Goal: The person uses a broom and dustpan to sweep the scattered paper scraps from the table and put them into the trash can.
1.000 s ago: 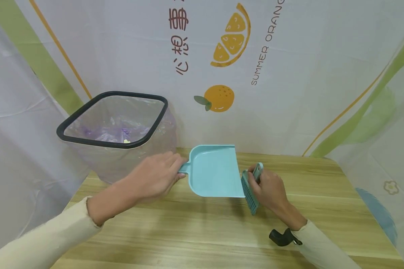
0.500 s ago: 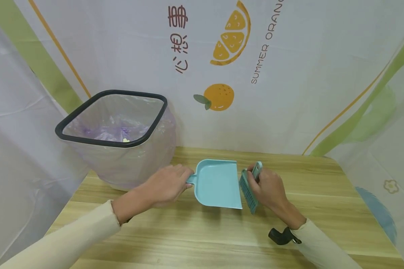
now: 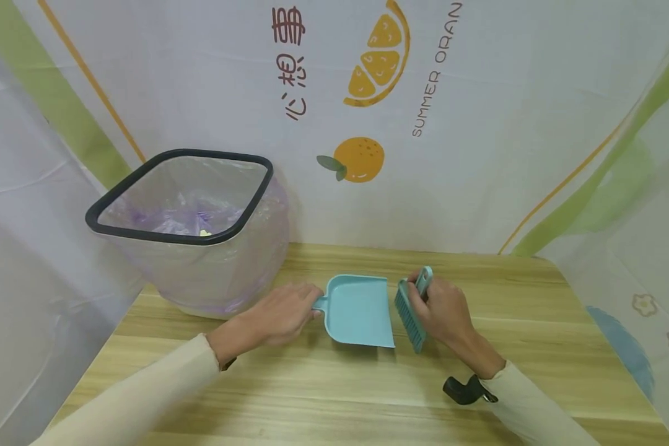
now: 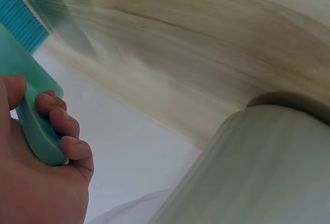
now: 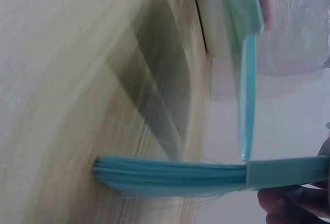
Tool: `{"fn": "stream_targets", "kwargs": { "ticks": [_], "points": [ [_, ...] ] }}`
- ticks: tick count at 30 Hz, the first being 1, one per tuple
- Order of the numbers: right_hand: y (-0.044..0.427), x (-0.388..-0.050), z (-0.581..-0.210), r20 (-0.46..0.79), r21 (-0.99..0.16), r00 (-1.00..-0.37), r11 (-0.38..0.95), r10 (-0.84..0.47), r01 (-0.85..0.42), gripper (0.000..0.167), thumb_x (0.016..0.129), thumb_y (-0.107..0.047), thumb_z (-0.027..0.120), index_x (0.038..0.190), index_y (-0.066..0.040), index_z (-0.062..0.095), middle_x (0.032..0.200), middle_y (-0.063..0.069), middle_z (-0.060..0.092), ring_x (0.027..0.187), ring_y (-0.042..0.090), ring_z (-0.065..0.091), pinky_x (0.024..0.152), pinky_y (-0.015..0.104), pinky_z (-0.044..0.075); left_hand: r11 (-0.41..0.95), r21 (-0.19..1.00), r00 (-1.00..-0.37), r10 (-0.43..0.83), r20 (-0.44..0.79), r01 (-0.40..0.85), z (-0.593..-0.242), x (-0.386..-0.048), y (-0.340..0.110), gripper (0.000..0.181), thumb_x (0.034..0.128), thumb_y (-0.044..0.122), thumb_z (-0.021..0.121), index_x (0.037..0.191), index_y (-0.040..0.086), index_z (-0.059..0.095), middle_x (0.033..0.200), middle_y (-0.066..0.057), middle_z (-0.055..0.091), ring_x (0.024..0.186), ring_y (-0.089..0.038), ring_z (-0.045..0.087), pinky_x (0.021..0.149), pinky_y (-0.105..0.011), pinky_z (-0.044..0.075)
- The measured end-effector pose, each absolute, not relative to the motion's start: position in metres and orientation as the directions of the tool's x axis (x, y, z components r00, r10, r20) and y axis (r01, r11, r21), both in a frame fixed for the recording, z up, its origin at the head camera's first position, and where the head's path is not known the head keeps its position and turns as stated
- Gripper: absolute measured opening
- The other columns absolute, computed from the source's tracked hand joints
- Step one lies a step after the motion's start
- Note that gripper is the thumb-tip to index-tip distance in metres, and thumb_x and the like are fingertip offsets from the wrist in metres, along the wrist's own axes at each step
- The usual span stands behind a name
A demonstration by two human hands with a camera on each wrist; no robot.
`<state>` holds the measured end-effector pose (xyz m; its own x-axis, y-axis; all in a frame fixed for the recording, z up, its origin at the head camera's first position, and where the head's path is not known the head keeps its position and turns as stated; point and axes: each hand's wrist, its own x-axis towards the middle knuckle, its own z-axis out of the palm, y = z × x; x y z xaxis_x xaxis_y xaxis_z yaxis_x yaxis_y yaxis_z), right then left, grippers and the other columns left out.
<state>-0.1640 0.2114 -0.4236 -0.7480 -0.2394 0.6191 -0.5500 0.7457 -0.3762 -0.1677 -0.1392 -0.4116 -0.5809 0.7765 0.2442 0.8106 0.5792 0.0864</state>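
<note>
My left hand (image 3: 284, 313) grips the short handle of a light blue dustpan (image 3: 359, 310), its fingers curled round the handle (image 4: 38, 131) in the left wrist view. In the right wrist view the dustpan (image 5: 248, 95) hangs above the tabletop, apart from it, and casts a shadow. Just right of the pan's straight front lip, my right hand (image 3: 446, 310) holds a teal hand brush (image 3: 412, 319), bristles down and handle end sticking up. Its bristles (image 5: 170, 175) reach toward the wood. Nothing shows in the pan.
A bin with a black rim (image 3: 145, 235) and a clear purplish liner stands at the back left, with a small yellowish bit inside. Printed white cloth (image 3: 479, 155) hangs behind the wooden table (image 3: 323, 402). A black piece (image 3: 464, 390) sits at my right wrist.
My left hand has brought the dustpan down and nearer to me, away from the bin, and its tilt has changed slightly. The right hand and brush have hardly moved.
</note>
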Motion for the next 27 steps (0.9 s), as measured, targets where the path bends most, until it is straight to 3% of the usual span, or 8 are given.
{"fn": "stream_targets", "kwargs": {
  "ticks": [9, 17, 27],
  "points": [
    [0.210, -0.161, -0.421, 0.592, -0.385, -0.770, 0.755, -0.239, -0.530, 0.014, 0.101, -0.009, 0.068, 0.104, 0.002, 0.076, 0.076, 0.008, 0.070, 0.055, 0.008, 0.048, 0.047, 0.029, 0.040, 0.598, 0.150, -0.617, 0.768, 0.171, 0.787, -0.425, -0.182, -0.138, 0.016, 0.1136, 0.014, 0.059, 0.124, 0.001, 0.060, 0.106, -0.006, 0.065, 0.097, -0.026, 0.064, 0.088, -0.044, 0.056],
    [0.211, -0.162, -0.423, 0.611, -0.366, -0.750, 0.750, -0.253, -0.551, 0.010, 0.101, -0.007, 0.069, 0.103, 0.001, 0.075, 0.074, 0.005, 0.068, 0.055, 0.005, 0.047, 0.047, 0.027, 0.040, 0.628, 0.164, -0.646, 0.757, 0.096, 0.761, -0.431, -0.188, -0.132, 0.019, 0.1144, 0.019, 0.060, 0.126, 0.003, 0.062, 0.109, -0.006, 0.067, 0.104, -0.028, 0.066, 0.091, -0.046, 0.057],
    [0.212, -0.163, -0.423, 0.622, -0.349, -0.730, 0.735, -0.282, -0.582, 0.011, 0.101, -0.006, 0.069, 0.105, 0.001, 0.076, 0.076, 0.005, 0.069, 0.055, 0.003, 0.045, 0.047, 0.026, 0.039, 0.608, 0.132, -0.620, 0.780, 0.085, 0.783, -0.433, -0.192, -0.129, 0.018, 0.1139, 0.020, 0.061, 0.122, 0.005, 0.063, 0.096, -0.001, 0.060, 0.089, -0.022, 0.060, 0.080, -0.040, 0.053]
  ]
}}
